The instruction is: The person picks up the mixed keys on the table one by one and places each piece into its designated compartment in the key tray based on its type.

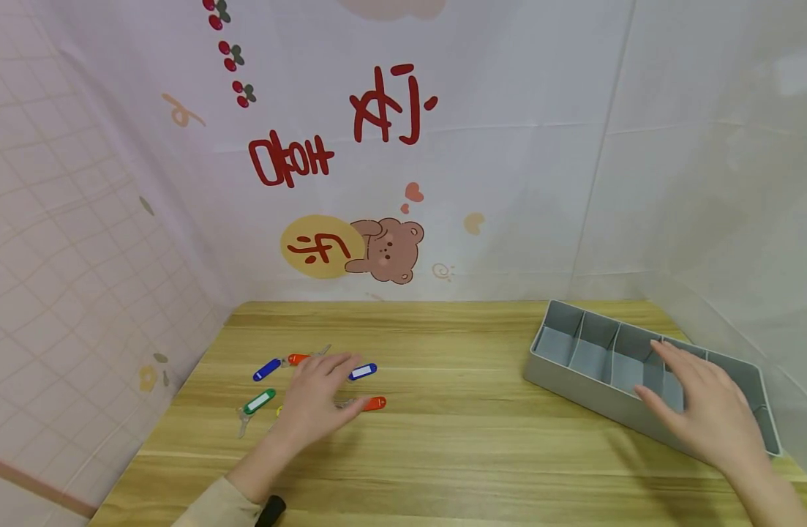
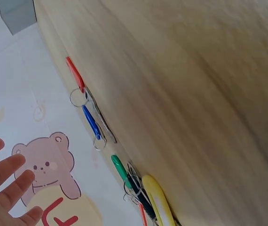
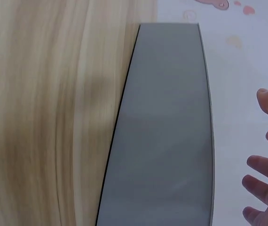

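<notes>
My left hand (image 1: 316, 399) hovers over several tagged keys on the table, fingers spread and holding nothing. Around it lie a blue key tag (image 1: 267, 369), a red key tag (image 1: 298, 359), a green key tag (image 1: 260, 401), a second blue key tag (image 1: 363, 372) and a second red key tag (image 1: 374, 403). The hand mostly hides a yellow key tag in the head view; the left wrist view shows this yellow key tag (image 2: 158, 200) plainly. On the right, my right hand (image 1: 712, 410) is held above a grey divided box (image 1: 594, 401), fingers apart and empty.
Wood-grain table (image 1: 456, 439) lies between the keys and the box. A printed white cloth (image 1: 508, 183) hangs behind the table and along both sides. A black band (image 1: 270, 511) shows by the left sleeve (image 1: 222, 505).
</notes>
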`<state>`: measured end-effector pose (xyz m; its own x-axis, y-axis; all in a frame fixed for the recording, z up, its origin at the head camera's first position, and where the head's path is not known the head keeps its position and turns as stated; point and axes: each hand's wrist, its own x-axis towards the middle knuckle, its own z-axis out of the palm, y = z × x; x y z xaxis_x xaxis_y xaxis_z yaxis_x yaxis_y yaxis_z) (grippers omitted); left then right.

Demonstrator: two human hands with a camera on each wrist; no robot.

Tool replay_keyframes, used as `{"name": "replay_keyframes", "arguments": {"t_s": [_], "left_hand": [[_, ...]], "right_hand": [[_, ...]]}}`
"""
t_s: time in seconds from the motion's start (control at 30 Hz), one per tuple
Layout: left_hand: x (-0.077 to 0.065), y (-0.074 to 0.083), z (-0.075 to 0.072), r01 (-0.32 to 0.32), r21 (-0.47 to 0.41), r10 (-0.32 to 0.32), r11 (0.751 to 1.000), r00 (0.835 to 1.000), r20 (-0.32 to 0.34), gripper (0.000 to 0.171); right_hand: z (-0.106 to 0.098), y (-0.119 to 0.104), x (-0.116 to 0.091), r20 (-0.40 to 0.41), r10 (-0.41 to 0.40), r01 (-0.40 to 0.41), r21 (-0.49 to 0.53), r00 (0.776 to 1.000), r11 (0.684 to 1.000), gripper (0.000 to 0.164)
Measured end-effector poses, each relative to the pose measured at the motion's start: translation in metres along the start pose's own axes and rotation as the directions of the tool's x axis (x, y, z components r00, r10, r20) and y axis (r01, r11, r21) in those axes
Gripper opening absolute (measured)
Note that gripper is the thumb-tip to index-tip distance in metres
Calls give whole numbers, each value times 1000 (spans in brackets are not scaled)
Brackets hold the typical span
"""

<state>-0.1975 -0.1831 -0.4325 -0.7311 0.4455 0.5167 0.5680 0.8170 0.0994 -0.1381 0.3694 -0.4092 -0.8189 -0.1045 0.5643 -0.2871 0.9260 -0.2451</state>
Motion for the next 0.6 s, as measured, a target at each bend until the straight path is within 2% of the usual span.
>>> {"name": "replay_keyframes", "arguments": {"t_s": [0.17,0.6], "left_hand": [[-2,-6,-3,-9,2,9,1000,999,-35,64],[-9,-21,-8,12,0,-12,1000,992,-122,63]], "right_hand": [[-5,12,-3,-33,41,-41,9,999,999,78],[-15,41,-11,-77,89,-87,23,993,996,74]]}}
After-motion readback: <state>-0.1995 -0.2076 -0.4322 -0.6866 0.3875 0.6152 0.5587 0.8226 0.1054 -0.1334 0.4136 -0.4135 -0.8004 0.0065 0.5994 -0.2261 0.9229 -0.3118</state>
